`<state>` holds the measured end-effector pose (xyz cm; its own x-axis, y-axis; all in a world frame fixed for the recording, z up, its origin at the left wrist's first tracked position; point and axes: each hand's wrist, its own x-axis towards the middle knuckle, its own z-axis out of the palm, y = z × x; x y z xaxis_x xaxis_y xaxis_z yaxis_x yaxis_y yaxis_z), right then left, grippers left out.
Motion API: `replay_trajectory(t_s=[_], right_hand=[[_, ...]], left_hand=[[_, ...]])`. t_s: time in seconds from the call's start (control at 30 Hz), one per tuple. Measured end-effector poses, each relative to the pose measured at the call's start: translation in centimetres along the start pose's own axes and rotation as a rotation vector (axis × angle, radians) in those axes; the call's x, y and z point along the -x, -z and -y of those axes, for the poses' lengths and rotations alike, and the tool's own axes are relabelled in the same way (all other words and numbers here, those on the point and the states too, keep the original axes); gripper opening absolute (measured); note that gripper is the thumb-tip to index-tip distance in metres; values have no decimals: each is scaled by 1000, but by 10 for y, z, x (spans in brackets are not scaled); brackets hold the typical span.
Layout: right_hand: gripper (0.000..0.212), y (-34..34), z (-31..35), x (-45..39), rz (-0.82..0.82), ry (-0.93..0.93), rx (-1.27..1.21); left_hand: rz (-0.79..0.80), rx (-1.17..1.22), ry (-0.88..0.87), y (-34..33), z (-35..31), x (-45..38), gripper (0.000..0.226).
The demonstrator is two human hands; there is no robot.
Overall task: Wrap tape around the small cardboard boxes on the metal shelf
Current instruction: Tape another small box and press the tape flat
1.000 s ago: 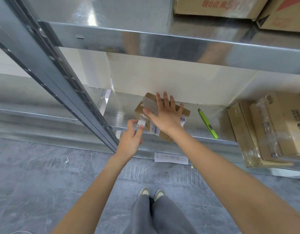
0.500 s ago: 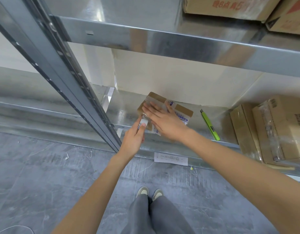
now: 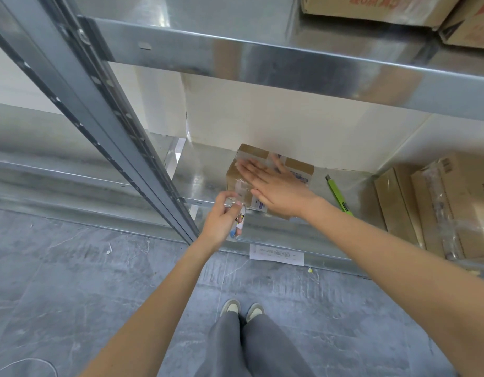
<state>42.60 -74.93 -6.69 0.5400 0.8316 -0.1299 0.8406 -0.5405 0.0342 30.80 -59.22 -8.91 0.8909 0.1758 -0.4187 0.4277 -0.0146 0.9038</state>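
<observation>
A small brown cardboard box (image 3: 270, 170) sits on the metal shelf (image 3: 208, 175), set back from its front edge. Clear glossy tape (image 3: 242, 186) bands its top and near side, and printed white labels show on it. The right hand (image 3: 276, 186) lies flat on the box top, fingers straight. Just in front of the box, the left hand (image 3: 224, 221) curls its fingers around what seems to be a tape roll (image 3: 239, 221). A green utility knife (image 3: 338, 195) lies right of the box.

Under the hands, the shelf (image 3: 208, 172) is shiny, reflective metal. The box (image 3: 235, 175) is matt brown cardboard with glossy clear tape (image 3: 242, 187). Below, the floor (image 3: 72, 281) looks like scuffed grey concrete.
</observation>
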Motion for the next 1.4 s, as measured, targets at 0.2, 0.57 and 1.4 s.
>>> replay_trajectory(t_s=[0.2, 0.57, 1.4], right_hand=[[74, 4, -15, 2, 28, -112, 73], [85, -2, 11, 25, -105, -439, 20], [23, 14, -43, 107, -598, -1065, -899]], left_hand=[[-33, 152, 15, -18, -3, 3, 11], [-98, 336, 66, -35, 8, -9, 4], [-179, 371, 105, -38, 3, -11, 4]])
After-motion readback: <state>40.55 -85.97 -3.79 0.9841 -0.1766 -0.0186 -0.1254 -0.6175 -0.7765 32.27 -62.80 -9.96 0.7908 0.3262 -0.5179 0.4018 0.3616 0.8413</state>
